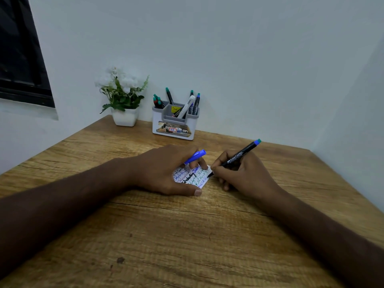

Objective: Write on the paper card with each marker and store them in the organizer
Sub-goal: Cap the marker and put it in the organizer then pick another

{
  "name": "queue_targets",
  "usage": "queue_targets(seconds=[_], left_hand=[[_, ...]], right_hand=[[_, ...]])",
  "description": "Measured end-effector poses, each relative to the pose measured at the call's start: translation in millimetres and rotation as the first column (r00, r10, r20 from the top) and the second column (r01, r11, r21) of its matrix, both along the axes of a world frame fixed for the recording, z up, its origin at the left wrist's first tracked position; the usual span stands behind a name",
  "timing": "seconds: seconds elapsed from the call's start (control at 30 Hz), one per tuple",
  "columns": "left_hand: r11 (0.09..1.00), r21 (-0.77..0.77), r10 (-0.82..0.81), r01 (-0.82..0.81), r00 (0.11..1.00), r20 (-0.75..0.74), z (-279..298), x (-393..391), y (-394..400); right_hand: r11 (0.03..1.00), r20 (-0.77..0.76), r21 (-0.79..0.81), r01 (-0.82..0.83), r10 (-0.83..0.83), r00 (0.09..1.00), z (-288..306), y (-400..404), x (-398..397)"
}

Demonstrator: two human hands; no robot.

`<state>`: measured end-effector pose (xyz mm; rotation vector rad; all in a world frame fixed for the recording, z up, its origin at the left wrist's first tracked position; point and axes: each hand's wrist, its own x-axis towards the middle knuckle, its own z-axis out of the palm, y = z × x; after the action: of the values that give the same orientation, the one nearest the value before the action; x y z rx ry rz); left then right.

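A small white paper card point(192, 177), covered in coloured scribbles, lies on the wooden table point(187, 235). My left hand point(164, 169) rests on the card and holds a blue marker cap point(195, 156) between its fingers. My right hand point(241, 173) grips a black marker point(239, 155) with a blue-green end, its tip touching the card's right edge. At the back, against the wall, stands the white and grey organizer point(174, 123) with several markers upright in its compartments.
A white pot of artificial white flowers point(123, 100) stands left of the organizer in the table's back corner. A dark window frame point(20, 59) is on the left wall. Walls close the table at the back and right.
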<state>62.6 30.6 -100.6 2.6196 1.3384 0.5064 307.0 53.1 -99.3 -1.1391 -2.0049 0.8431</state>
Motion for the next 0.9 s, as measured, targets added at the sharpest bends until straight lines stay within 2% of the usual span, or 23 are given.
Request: queue_targets(seconds=[0.5,0.73,0.9], left_hand=[[0.999,0.012,-0.054,0.053,0.997,0.051,-1.0,-0.5,2.0],[0.999,0.013,-0.041,0.041,0.999,0.029,-1.6,-2.3,2.7],[1.0,0.003,-0.009,0.009,1.0,0.001,-1.7,-3.6,2.7]], right_hand=[[0.996,-0.067,-0.068,0.063,-0.067,0.995,-2.6,6.1,1.0],[0.988,-0.118,-0.104,0.118,-0.13,0.984,-4.2,8.2,-0.3],[0.986,-0.155,-0.021,0.167,-0.168,0.974,-2.6,4.8,-0.5]])
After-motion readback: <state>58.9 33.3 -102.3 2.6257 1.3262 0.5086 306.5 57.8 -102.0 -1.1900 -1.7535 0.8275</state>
